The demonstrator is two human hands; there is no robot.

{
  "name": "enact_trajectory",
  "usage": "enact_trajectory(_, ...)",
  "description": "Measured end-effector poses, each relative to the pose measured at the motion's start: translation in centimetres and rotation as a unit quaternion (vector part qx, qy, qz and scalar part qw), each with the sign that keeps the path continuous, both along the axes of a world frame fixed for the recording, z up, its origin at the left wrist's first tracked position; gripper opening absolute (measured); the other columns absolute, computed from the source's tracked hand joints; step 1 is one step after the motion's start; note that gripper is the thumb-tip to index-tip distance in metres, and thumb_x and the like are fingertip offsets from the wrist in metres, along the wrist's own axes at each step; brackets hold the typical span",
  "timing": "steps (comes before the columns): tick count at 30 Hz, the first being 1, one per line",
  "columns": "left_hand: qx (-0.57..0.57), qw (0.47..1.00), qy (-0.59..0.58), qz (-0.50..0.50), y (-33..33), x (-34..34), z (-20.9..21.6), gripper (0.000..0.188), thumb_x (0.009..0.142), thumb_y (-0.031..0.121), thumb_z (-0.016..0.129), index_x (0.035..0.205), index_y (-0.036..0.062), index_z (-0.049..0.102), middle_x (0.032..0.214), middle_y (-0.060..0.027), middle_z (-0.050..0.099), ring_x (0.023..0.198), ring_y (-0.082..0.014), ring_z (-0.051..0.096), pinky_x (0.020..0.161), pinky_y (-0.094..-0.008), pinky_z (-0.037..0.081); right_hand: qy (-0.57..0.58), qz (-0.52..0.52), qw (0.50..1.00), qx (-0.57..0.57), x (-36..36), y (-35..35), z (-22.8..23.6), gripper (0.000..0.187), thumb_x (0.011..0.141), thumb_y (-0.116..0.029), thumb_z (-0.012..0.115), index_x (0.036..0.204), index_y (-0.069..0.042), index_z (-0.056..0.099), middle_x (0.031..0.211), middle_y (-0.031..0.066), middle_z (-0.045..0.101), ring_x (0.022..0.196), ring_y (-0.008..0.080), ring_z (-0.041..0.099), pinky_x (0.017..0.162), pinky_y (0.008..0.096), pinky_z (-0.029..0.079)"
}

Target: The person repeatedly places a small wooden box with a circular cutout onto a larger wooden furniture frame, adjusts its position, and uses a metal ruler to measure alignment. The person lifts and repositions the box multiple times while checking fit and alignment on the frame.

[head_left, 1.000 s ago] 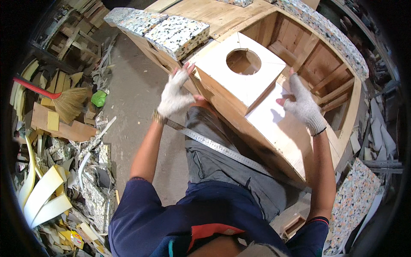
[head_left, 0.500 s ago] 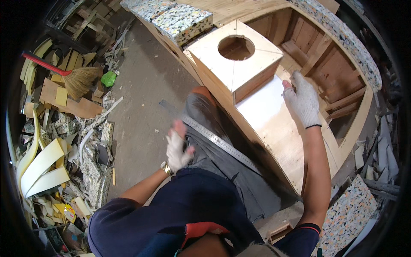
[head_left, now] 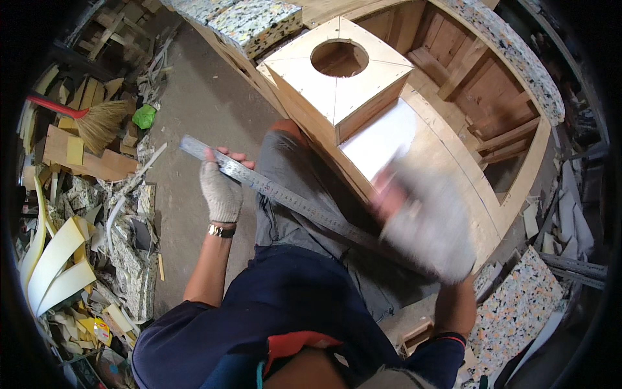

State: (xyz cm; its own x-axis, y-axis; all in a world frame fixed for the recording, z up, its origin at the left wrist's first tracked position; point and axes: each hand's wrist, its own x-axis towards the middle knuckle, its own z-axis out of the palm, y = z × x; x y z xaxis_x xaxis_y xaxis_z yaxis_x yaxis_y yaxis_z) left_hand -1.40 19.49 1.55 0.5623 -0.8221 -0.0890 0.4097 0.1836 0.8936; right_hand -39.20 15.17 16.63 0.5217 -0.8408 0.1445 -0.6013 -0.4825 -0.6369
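My left hand (head_left: 221, 188), in a white fingerless-tipped glove, grips a long steel ruler (head_left: 291, 200) near its far left end. The ruler slants across my lap down to the right, over my grey trousers. Smeared by motion, my gloved right hand (head_left: 427, 223) hovers above the wooden panel (head_left: 447, 165) of a large curved frame; its fingers are too blurred to read. On that panel lies a bright white patch (head_left: 379, 139), partly behind the right hand. Beside it stands a plywood box (head_left: 346, 97) with a round hole in its top.
Speckled foam blocks (head_left: 256, 29) sit on the frame's far left part, and a foam strip (head_left: 518, 55) lines its outer rim. Foam and wood scraps (head_left: 71, 253), plus a broom (head_left: 97, 123) with a red handle, lie at the left. A speckled foam sheet (head_left: 518, 311) rests lower right.
My left hand has moved left and up and taken hold of the ruler, which was lying across my lap. My right hand has come back from the panel's far side toward me.
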Motion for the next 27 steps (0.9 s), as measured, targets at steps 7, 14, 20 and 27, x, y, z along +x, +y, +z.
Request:
enact_trajectory(7, -0.225, 0.959, 0.013, -0.174, -0.5, -6.4, 12.0, 0.036, 0.119, 0.04, 0.035, 0.114, 0.0071, 0.05, 0.09, -0.018, 0.072, 0.066, -0.0359, 0.072, 0.06, -0.0461, 0.064, -0.269, 0.157, 0.835, 0.453, 6.3, 12.6, -15.2, 0.085, 0.094, -0.025, 0.079, 0.165, -0.003, 0.037, 0.141, 0.0216, 0.065, 0.118, 0.0255, 0.071, 0.097, 0.0349, 0.057)
enact_trajectory(14, -0.354, 0.872, 0.165, -0.295, -1.7, -6.0, 15.2, 0.04, 0.12, 0.039, 0.024, 0.116, 0.0063, 0.046, 0.101, -0.033, 0.074, 0.077, -0.0536, 0.076, 0.061, -0.0565, 0.068, -0.608, -0.066, 0.736, 0.29, 5.6, 15.0, -10.9, 0.108, 0.09, -0.072, 0.073, 0.168, -0.011, 0.028, 0.136, 0.0239, 0.064, 0.109, 0.0347, 0.072, 0.087, 0.0469, 0.063)
enact_trajectory(20, -0.335, 0.879, 0.134, -0.312, -3.8, -9.6, 16.1, 0.039, 0.119, 0.044, 0.032, 0.115, 0.0108, 0.052, 0.109, -0.02, 0.077, 0.099, -0.0431, 0.077, 0.083, -0.0514, 0.064, -0.443, -0.049, 0.855, 0.263, -1.2, 13.6, -3.3, 0.071, 0.099, -0.055, 0.068, 0.148, -0.005, 0.057, 0.136, 0.0243, 0.066, 0.118, 0.0327, 0.071, 0.097, 0.0456, 0.062)
enact_trajectory(27, -0.367, 0.79, -0.464, -0.161, -11.2, -9.5, 13.4, 0.03, 0.101, 0.027, 0.06, 0.107, 0.0026, 0.077, 0.118, -0.0135, 0.077, 0.12, -0.0342, 0.07, 0.108, -0.0464, 0.049, -0.355, -0.254, 0.852, -0.287, -10.8, 11.0, 7.8, 0.037, 0.105, -0.026, 0.064, 0.133, -0.002, 0.066, 0.136, 0.0195, 0.069, 0.122, 0.0312, 0.069, 0.096, 0.0452, 0.064)
